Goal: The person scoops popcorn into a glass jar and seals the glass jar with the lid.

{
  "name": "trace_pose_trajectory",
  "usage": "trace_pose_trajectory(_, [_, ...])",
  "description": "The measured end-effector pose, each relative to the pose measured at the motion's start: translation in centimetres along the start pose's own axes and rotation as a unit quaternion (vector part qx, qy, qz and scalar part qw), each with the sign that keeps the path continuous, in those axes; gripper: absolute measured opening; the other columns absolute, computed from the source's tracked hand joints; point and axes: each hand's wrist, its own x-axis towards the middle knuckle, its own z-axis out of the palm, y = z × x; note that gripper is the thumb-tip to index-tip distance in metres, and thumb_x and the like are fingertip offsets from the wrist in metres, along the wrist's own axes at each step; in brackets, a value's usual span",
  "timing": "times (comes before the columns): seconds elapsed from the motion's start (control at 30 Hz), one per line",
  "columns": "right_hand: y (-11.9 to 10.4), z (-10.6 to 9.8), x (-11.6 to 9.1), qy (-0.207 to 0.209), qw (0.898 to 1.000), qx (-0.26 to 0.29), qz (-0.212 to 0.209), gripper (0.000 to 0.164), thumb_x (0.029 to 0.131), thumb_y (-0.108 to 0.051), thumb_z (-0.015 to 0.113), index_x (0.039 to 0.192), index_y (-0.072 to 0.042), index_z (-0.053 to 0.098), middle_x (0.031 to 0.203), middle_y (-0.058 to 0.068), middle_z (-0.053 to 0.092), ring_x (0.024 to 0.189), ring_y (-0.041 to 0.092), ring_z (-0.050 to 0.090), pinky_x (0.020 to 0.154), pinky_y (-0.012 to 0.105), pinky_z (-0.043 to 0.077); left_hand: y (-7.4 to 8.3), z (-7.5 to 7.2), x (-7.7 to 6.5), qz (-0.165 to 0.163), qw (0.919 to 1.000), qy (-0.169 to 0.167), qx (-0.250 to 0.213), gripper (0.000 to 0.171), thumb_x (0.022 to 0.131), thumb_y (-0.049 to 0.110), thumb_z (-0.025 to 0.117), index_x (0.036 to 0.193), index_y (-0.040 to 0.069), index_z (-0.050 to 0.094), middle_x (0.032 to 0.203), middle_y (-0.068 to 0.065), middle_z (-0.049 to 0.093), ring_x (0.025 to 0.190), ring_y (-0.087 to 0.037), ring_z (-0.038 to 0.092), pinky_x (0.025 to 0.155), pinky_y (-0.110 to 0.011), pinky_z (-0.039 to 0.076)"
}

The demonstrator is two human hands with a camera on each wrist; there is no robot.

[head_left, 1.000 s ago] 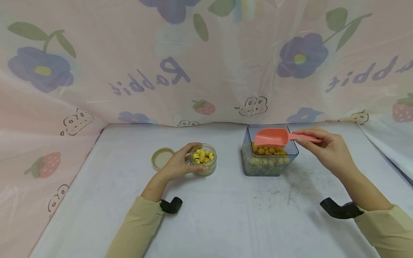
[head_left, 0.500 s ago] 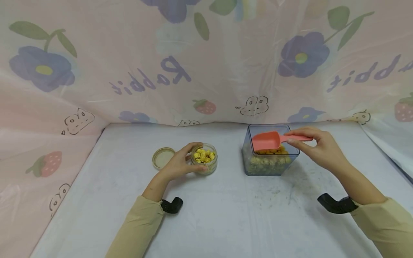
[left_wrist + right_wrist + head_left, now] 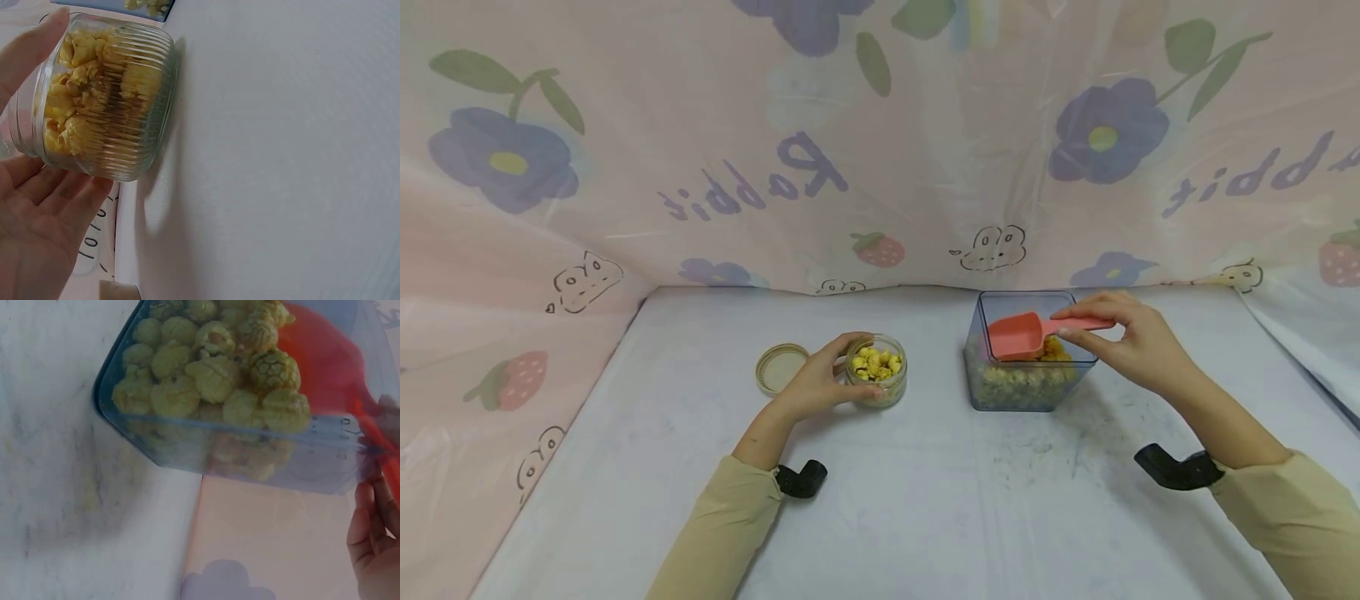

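Head view: I judge scooping underway, a level lift wanted, right hand (image 3: 1131, 340) pinching the scoop (image 3: 1017, 335) inside the tub (image 3: 1022, 401), left hand (image 3: 823, 377) gripping the jar (image 3: 891, 392) left of the tub.

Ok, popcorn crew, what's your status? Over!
Left hand holding open jar. Right hand gripping red scoop, partly inside plastic tub. Popcorn in both containers. Nothing visible in the way.

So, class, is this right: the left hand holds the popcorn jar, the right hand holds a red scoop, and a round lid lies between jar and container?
No: the head view shows the round lid left of the jar, not between jar and container. The left hand holds the jar, and the right hand the red scoop.
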Motion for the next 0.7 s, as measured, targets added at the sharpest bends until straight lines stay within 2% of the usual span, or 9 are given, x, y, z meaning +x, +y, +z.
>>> trace_pose_trajectory(0.07, [0.1,0.2,0.1,0.004,1.000,-0.009,-0.016,0.022,0.081,-0.011,0.076,0.103,-0.012,0.074,0.100,-0.018,0.058,0.102,-0.009,0.040,0.079,0.033,0.040,0.0,0.0,0.0,0.003,1.0000,0.000,-0.004,0.082,0.074,0.023,0.084,0.143,0.018,0.041,0.148,-0.003,0.041,0.141,-0.025,0.032,0.115,-0.041,0.031])
trace_pose_trajectory(0.17, [0.1,0.4,0.2,0.009,0.999,-0.018,-0.034,0.023,0.080,-0.008,0.077,0.102,-0.011,0.074,0.096,-0.012,0.058,0.097,-0.005,0.041,0.071,0.026,0.036,-0.1,0.0,0.0,0.006,1.0000,-0.001,-0.006,0.081,0.074,0.022,0.084,0.142,0.017,0.041,0.147,-0.004,0.042,0.142,-0.025,0.032,0.116,-0.042,0.031])
trace_pose_trajectory(0.3, [0.3,0.7,0.2,0.016,0.999,-0.013,-0.039,0.023,0.079,-0.005,0.077,0.101,-0.008,0.074,0.095,-0.003,0.057,0.095,-0.003,0.040,0.069,0.026,0.035,-0.1,0.0,0.0,0.014,0.9999,-0.002,-0.003,0.081,0.075,0.022,0.084,0.143,0.015,0.040,0.148,-0.006,0.041,0.142,-0.027,0.031,0.116,-0.044,0.031])
trace_pose_trajectory(0.47, [0.4,1.0,0.1,0.018,1.000,0.000,-0.023,0.021,0.078,-0.004,0.078,0.098,-0.005,0.075,0.100,0.004,0.054,0.098,0.005,0.036,0.071,0.031,0.031,-0.1,0.1,0.0,0.007,1.0000,0.000,-0.001,0.082,0.074,0.022,0.084,0.143,0.017,0.040,0.148,-0.004,0.042,0.142,-0.024,0.030,0.116,-0.042,0.031])
trace_pose_trajectory(0.6, [0.3,1.1,0.1,0.019,1.000,0.004,-0.006,0.019,0.079,-0.008,0.078,0.097,-0.004,0.075,0.102,0.007,0.053,0.101,0.009,0.034,0.071,0.033,0.030,-0.1,0.0,0.0,0.007,1.0000,0.001,0.000,0.082,0.074,0.023,0.084,0.143,0.017,0.040,0.147,-0.003,0.042,0.142,-0.023,0.030,0.116,-0.041,0.031])
trace_pose_trajectory(0.7, [0.2,1.1,0.1,0.019,1.000,0.007,-0.002,0.020,0.080,-0.008,0.077,0.099,-0.003,0.074,0.105,0.008,0.053,0.102,0.007,0.033,0.072,0.035,0.031,0.0,0.0,-0.1,0.005,1.0000,0.001,-0.001,0.082,0.074,0.023,0.084,0.143,0.018,0.040,0.147,-0.003,0.042,0.142,-0.023,0.030,0.116,-0.041,0.031])
